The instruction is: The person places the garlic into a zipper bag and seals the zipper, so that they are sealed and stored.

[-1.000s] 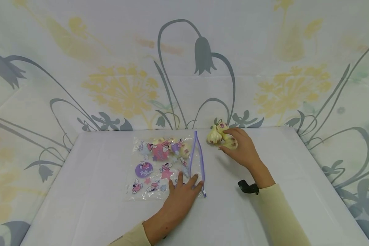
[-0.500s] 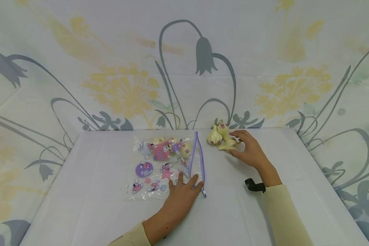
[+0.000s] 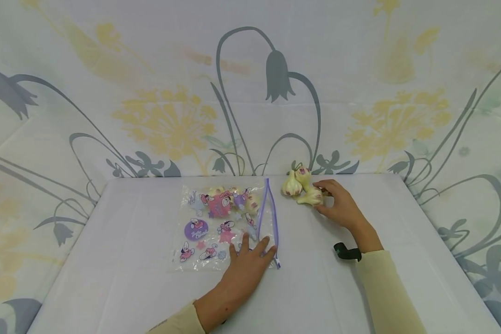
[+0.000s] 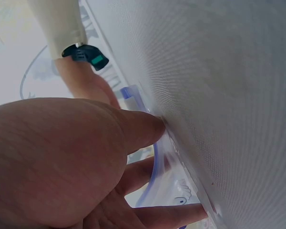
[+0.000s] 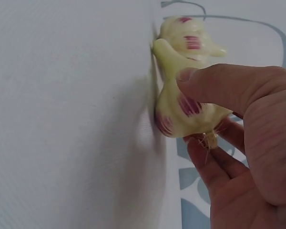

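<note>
My left hand (image 3: pixel 250 266) rests with spread fingers on the lower right part of a clear zip bag (image 3: pixel 238 253), near its purple zip edge. Through the bag's printed film show several pale garlic bulbs (image 3: pixel 252 204). Right of the bag, three garlic bulbs lie in a cluster by the back of the table. My right hand (image 3: pixel 340 204) holds the nearest garlic bulb (image 3: pixel 311 196) between thumb and fingers, its neck toward the left. In the right wrist view the thumb presses this garlic bulb (image 5: pixel 181 112); the fingers are partly hidden behind it. The other two bulbs (image 3: pixel 291 185) touch each other.
A white cloth covers the table (image 3: pixel 129 241). Behind it hangs a flower-printed curtain (image 3: pixel 250 93). A black camera mount (image 3: pixel 346 252) sticks out from the right wrist above the table.
The right hand has shifted slightly right and toward the person. The nearest garlic bulb has turned, so its neck now points left. The left hand and bag have stayed in place.
</note>
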Motion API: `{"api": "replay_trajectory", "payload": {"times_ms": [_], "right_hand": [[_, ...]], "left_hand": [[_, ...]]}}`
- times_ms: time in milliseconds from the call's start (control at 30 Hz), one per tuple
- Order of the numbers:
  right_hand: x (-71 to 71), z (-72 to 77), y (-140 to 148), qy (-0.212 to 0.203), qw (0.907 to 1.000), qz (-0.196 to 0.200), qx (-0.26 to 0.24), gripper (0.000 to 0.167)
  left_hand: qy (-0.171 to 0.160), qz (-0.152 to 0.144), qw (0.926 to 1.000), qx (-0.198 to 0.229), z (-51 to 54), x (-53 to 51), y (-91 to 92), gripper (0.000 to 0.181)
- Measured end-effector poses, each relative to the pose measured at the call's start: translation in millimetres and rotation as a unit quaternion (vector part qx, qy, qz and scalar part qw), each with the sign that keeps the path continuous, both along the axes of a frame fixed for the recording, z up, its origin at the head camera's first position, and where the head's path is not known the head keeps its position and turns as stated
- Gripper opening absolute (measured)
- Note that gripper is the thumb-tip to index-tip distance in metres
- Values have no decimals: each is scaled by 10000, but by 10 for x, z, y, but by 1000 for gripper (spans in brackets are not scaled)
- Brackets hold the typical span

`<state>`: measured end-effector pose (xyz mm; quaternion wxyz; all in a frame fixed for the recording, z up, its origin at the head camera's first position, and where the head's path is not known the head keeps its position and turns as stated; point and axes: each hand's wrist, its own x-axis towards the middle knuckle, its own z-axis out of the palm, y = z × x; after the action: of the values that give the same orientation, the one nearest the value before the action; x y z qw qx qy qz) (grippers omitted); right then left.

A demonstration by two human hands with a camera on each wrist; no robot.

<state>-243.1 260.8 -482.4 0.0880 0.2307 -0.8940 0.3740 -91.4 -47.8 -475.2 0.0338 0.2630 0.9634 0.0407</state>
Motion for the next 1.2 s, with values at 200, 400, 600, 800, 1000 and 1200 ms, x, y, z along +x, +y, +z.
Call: {"api": "replay_trajectory", "payload": {"times_ms": [200,400,600,800,1000,1200], "right_hand": [[8,34,16,6,10000,-18,52,59],[2,49,33,19,10000,40,-35,60],[3,68,8,-58,9997,178,-161,62],[13,129,-60,-57,9994,289,-185,63],[33,179,-158,-122,9990,404,-173,63],[65,198,-271,-147,9979,612,-161,64]], "left_hand": [[67,-19,10000,-2,-4,1,-4,52],[109,-31,9999,-52,-4,0,-3,54],[42,-4,10000,-30,0,6,-1,54],[85,23,10000,25,6,11,-3,53],[45,1,10000,10,11,9,-9,54],[-79,20,10000,-48,20,6,-6,55]]}}
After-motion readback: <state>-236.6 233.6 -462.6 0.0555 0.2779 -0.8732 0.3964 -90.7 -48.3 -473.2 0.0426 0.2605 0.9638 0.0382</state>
